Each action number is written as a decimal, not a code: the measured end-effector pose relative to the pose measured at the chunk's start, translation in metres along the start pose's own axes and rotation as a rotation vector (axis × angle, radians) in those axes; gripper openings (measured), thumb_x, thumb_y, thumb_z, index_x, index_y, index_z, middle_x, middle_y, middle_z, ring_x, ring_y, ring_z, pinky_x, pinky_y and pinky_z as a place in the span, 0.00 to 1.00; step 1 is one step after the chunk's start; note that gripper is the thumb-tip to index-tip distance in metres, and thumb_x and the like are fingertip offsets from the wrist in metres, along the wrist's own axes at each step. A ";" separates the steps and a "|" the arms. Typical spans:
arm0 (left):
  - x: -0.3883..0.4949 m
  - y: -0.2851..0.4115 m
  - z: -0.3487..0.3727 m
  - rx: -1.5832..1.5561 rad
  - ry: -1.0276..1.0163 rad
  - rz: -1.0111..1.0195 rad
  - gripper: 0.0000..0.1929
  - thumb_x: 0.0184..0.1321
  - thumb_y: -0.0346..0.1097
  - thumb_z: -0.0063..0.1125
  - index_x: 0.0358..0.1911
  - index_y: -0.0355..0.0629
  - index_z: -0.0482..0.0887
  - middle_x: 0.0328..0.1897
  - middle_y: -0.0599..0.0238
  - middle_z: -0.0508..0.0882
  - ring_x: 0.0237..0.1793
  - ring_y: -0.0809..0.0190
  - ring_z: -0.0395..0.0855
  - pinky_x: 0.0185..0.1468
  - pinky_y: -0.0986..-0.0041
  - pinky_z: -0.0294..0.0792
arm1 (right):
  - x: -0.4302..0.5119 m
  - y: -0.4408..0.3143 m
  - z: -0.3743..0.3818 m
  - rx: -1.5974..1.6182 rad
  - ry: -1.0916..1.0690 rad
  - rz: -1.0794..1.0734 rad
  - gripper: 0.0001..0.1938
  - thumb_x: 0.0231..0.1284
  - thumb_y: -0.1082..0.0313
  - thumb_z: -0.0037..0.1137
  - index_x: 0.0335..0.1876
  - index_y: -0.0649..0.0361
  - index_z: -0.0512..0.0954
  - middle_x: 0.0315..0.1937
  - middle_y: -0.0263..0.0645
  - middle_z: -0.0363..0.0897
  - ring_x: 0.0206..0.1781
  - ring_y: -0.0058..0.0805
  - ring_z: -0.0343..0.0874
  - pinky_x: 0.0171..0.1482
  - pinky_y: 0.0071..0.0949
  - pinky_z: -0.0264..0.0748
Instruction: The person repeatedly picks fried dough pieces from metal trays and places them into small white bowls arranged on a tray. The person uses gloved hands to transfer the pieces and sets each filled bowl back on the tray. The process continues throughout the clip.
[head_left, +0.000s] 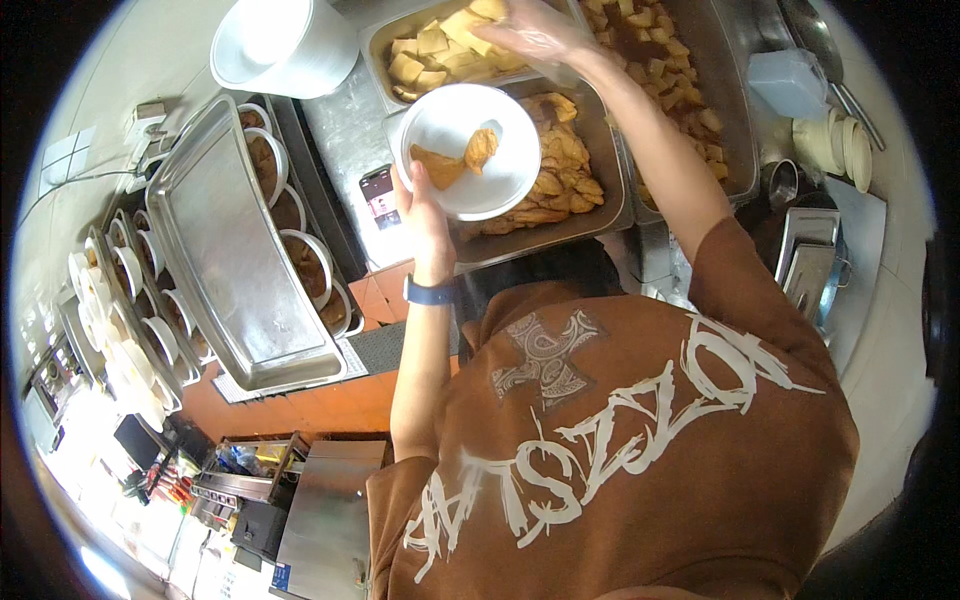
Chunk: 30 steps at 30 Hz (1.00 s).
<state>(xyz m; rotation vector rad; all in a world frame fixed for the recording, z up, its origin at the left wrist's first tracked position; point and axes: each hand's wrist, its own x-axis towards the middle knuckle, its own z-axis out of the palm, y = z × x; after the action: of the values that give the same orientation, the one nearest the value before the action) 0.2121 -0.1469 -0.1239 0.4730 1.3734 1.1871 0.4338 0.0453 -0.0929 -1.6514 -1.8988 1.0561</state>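
Observation:
My left hand (426, 225), with a blue band on the wrist, holds a white bowl (517, 176) by its near left rim. Two brown pieces of food (442, 166) lie inside the bowl. My right hand (536, 34), in a thin clear plastic glove, reaches over a metal tray (373, 67) of yellow food chunks (431, 41). Its fingertips touch chunks there; blur hides whether they grip one. Below the bowl, a second metal tray (619, 199) holds brown, folded food pieces (562, 180). A deep tray of diced food in dark sauce (667, 82) lies beneath my right forearm.
A stack of white bowls (289, 45) stands at the upper left. A phone (381, 199) lies on the metal counter. Further left, a tilted metal tray (240, 247) rests over filled white bowls (306, 262). Metal containers (810, 247) and a ladle (784, 182) are at the right.

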 end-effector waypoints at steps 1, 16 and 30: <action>0.006 0.000 0.005 0.005 -0.018 0.005 0.27 0.78 0.43 0.53 0.76 0.43 0.68 0.78 0.59 0.70 0.76 0.56 0.65 0.78 0.59 0.58 | -0.016 -0.002 -0.009 -0.050 -0.020 -0.121 0.19 0.69 0.52 0.61 0.52 0.62 0.82 0.40 0.49 0.87 0.45 0.41 0.88 0.48 0.41 0.85; 0.003 -0.012 0.025 -0.163 -0.287 -0.178 0.33 0.78 0.51 0.50 0.78 0.38 0.62 0.78 0.51 0.70 0.76 0.50 0.69 0.78 0.55 0.62 | -0.172 0.261 -0.109 -0.904 -0.282 0.719 0.27 0.72 0.49 0.58 0.66 0.62 0.75 0.53 0.56 0.84 0.57 0.48 0.84 0.60 0.45 0.80; -0.015 -0.040 0.052 -0.072 -0.301 -0.185 0.29 0.80 0.46 0.50 0.77 0.37 0.64 0.77 0.56 0.72 0.74 0.58 0.69 0.76 0.64 0.60 | -0.140 0.271 -0.015 -0.683 -0.131 0.326 0.29 0.69 0.47 0.60 0.70 0.52 0.74 0.56 0.48 0.86 0.58 0.41 0.85 0.60 0.37 0.82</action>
<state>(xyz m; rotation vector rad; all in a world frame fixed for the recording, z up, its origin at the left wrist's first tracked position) 0.2772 -0.1571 -0.1390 0.4438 1.0874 0.9674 0.6511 -0.0823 -0.2654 -2.3747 -2.2904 0.6587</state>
